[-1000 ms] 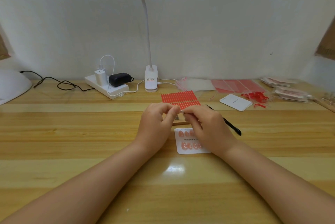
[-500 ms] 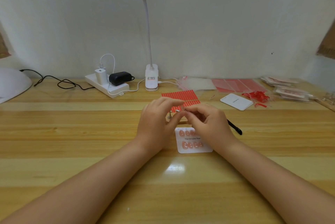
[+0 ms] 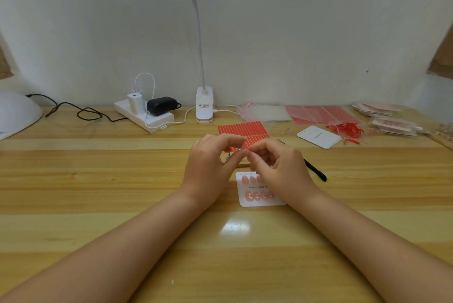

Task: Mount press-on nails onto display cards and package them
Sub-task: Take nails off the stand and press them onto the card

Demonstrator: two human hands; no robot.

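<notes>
My left hand [image 3: 210,163] and my right hand [image 3: 277,163] meet fingertip to fingertip just above the table. Between them they pinch a small thin metal piece [image 3: 239,150]; most of it is hidden by the fingers. Right below the hands lies a white display card [image 3: 247,202] with two rows of pink press-on nails [image 3: 257,195]. My right hand covers the card's upper right part. A sheet of red adhesive strips [image 3: 241,129] lies just beyond the hands.
A black pen-like tool [image 3: 317,172] lies right of my right hand. Blank white cards [image 3: 318,136], peeled red strips [image 3: 348,129], clear bags [image 3: 264,112] and packed sets [image 3: 389,123] fill the back right. Power strip [image 3: 144,117], lamp base [image 3: 204,106] and a white dome [image 3: 14,114] stand behind.
Both hands have lifted slightly and drifted away from the card toward the red strip sheet. More of the card's nails now show. The pinch between the fingertips stays.
</notes>
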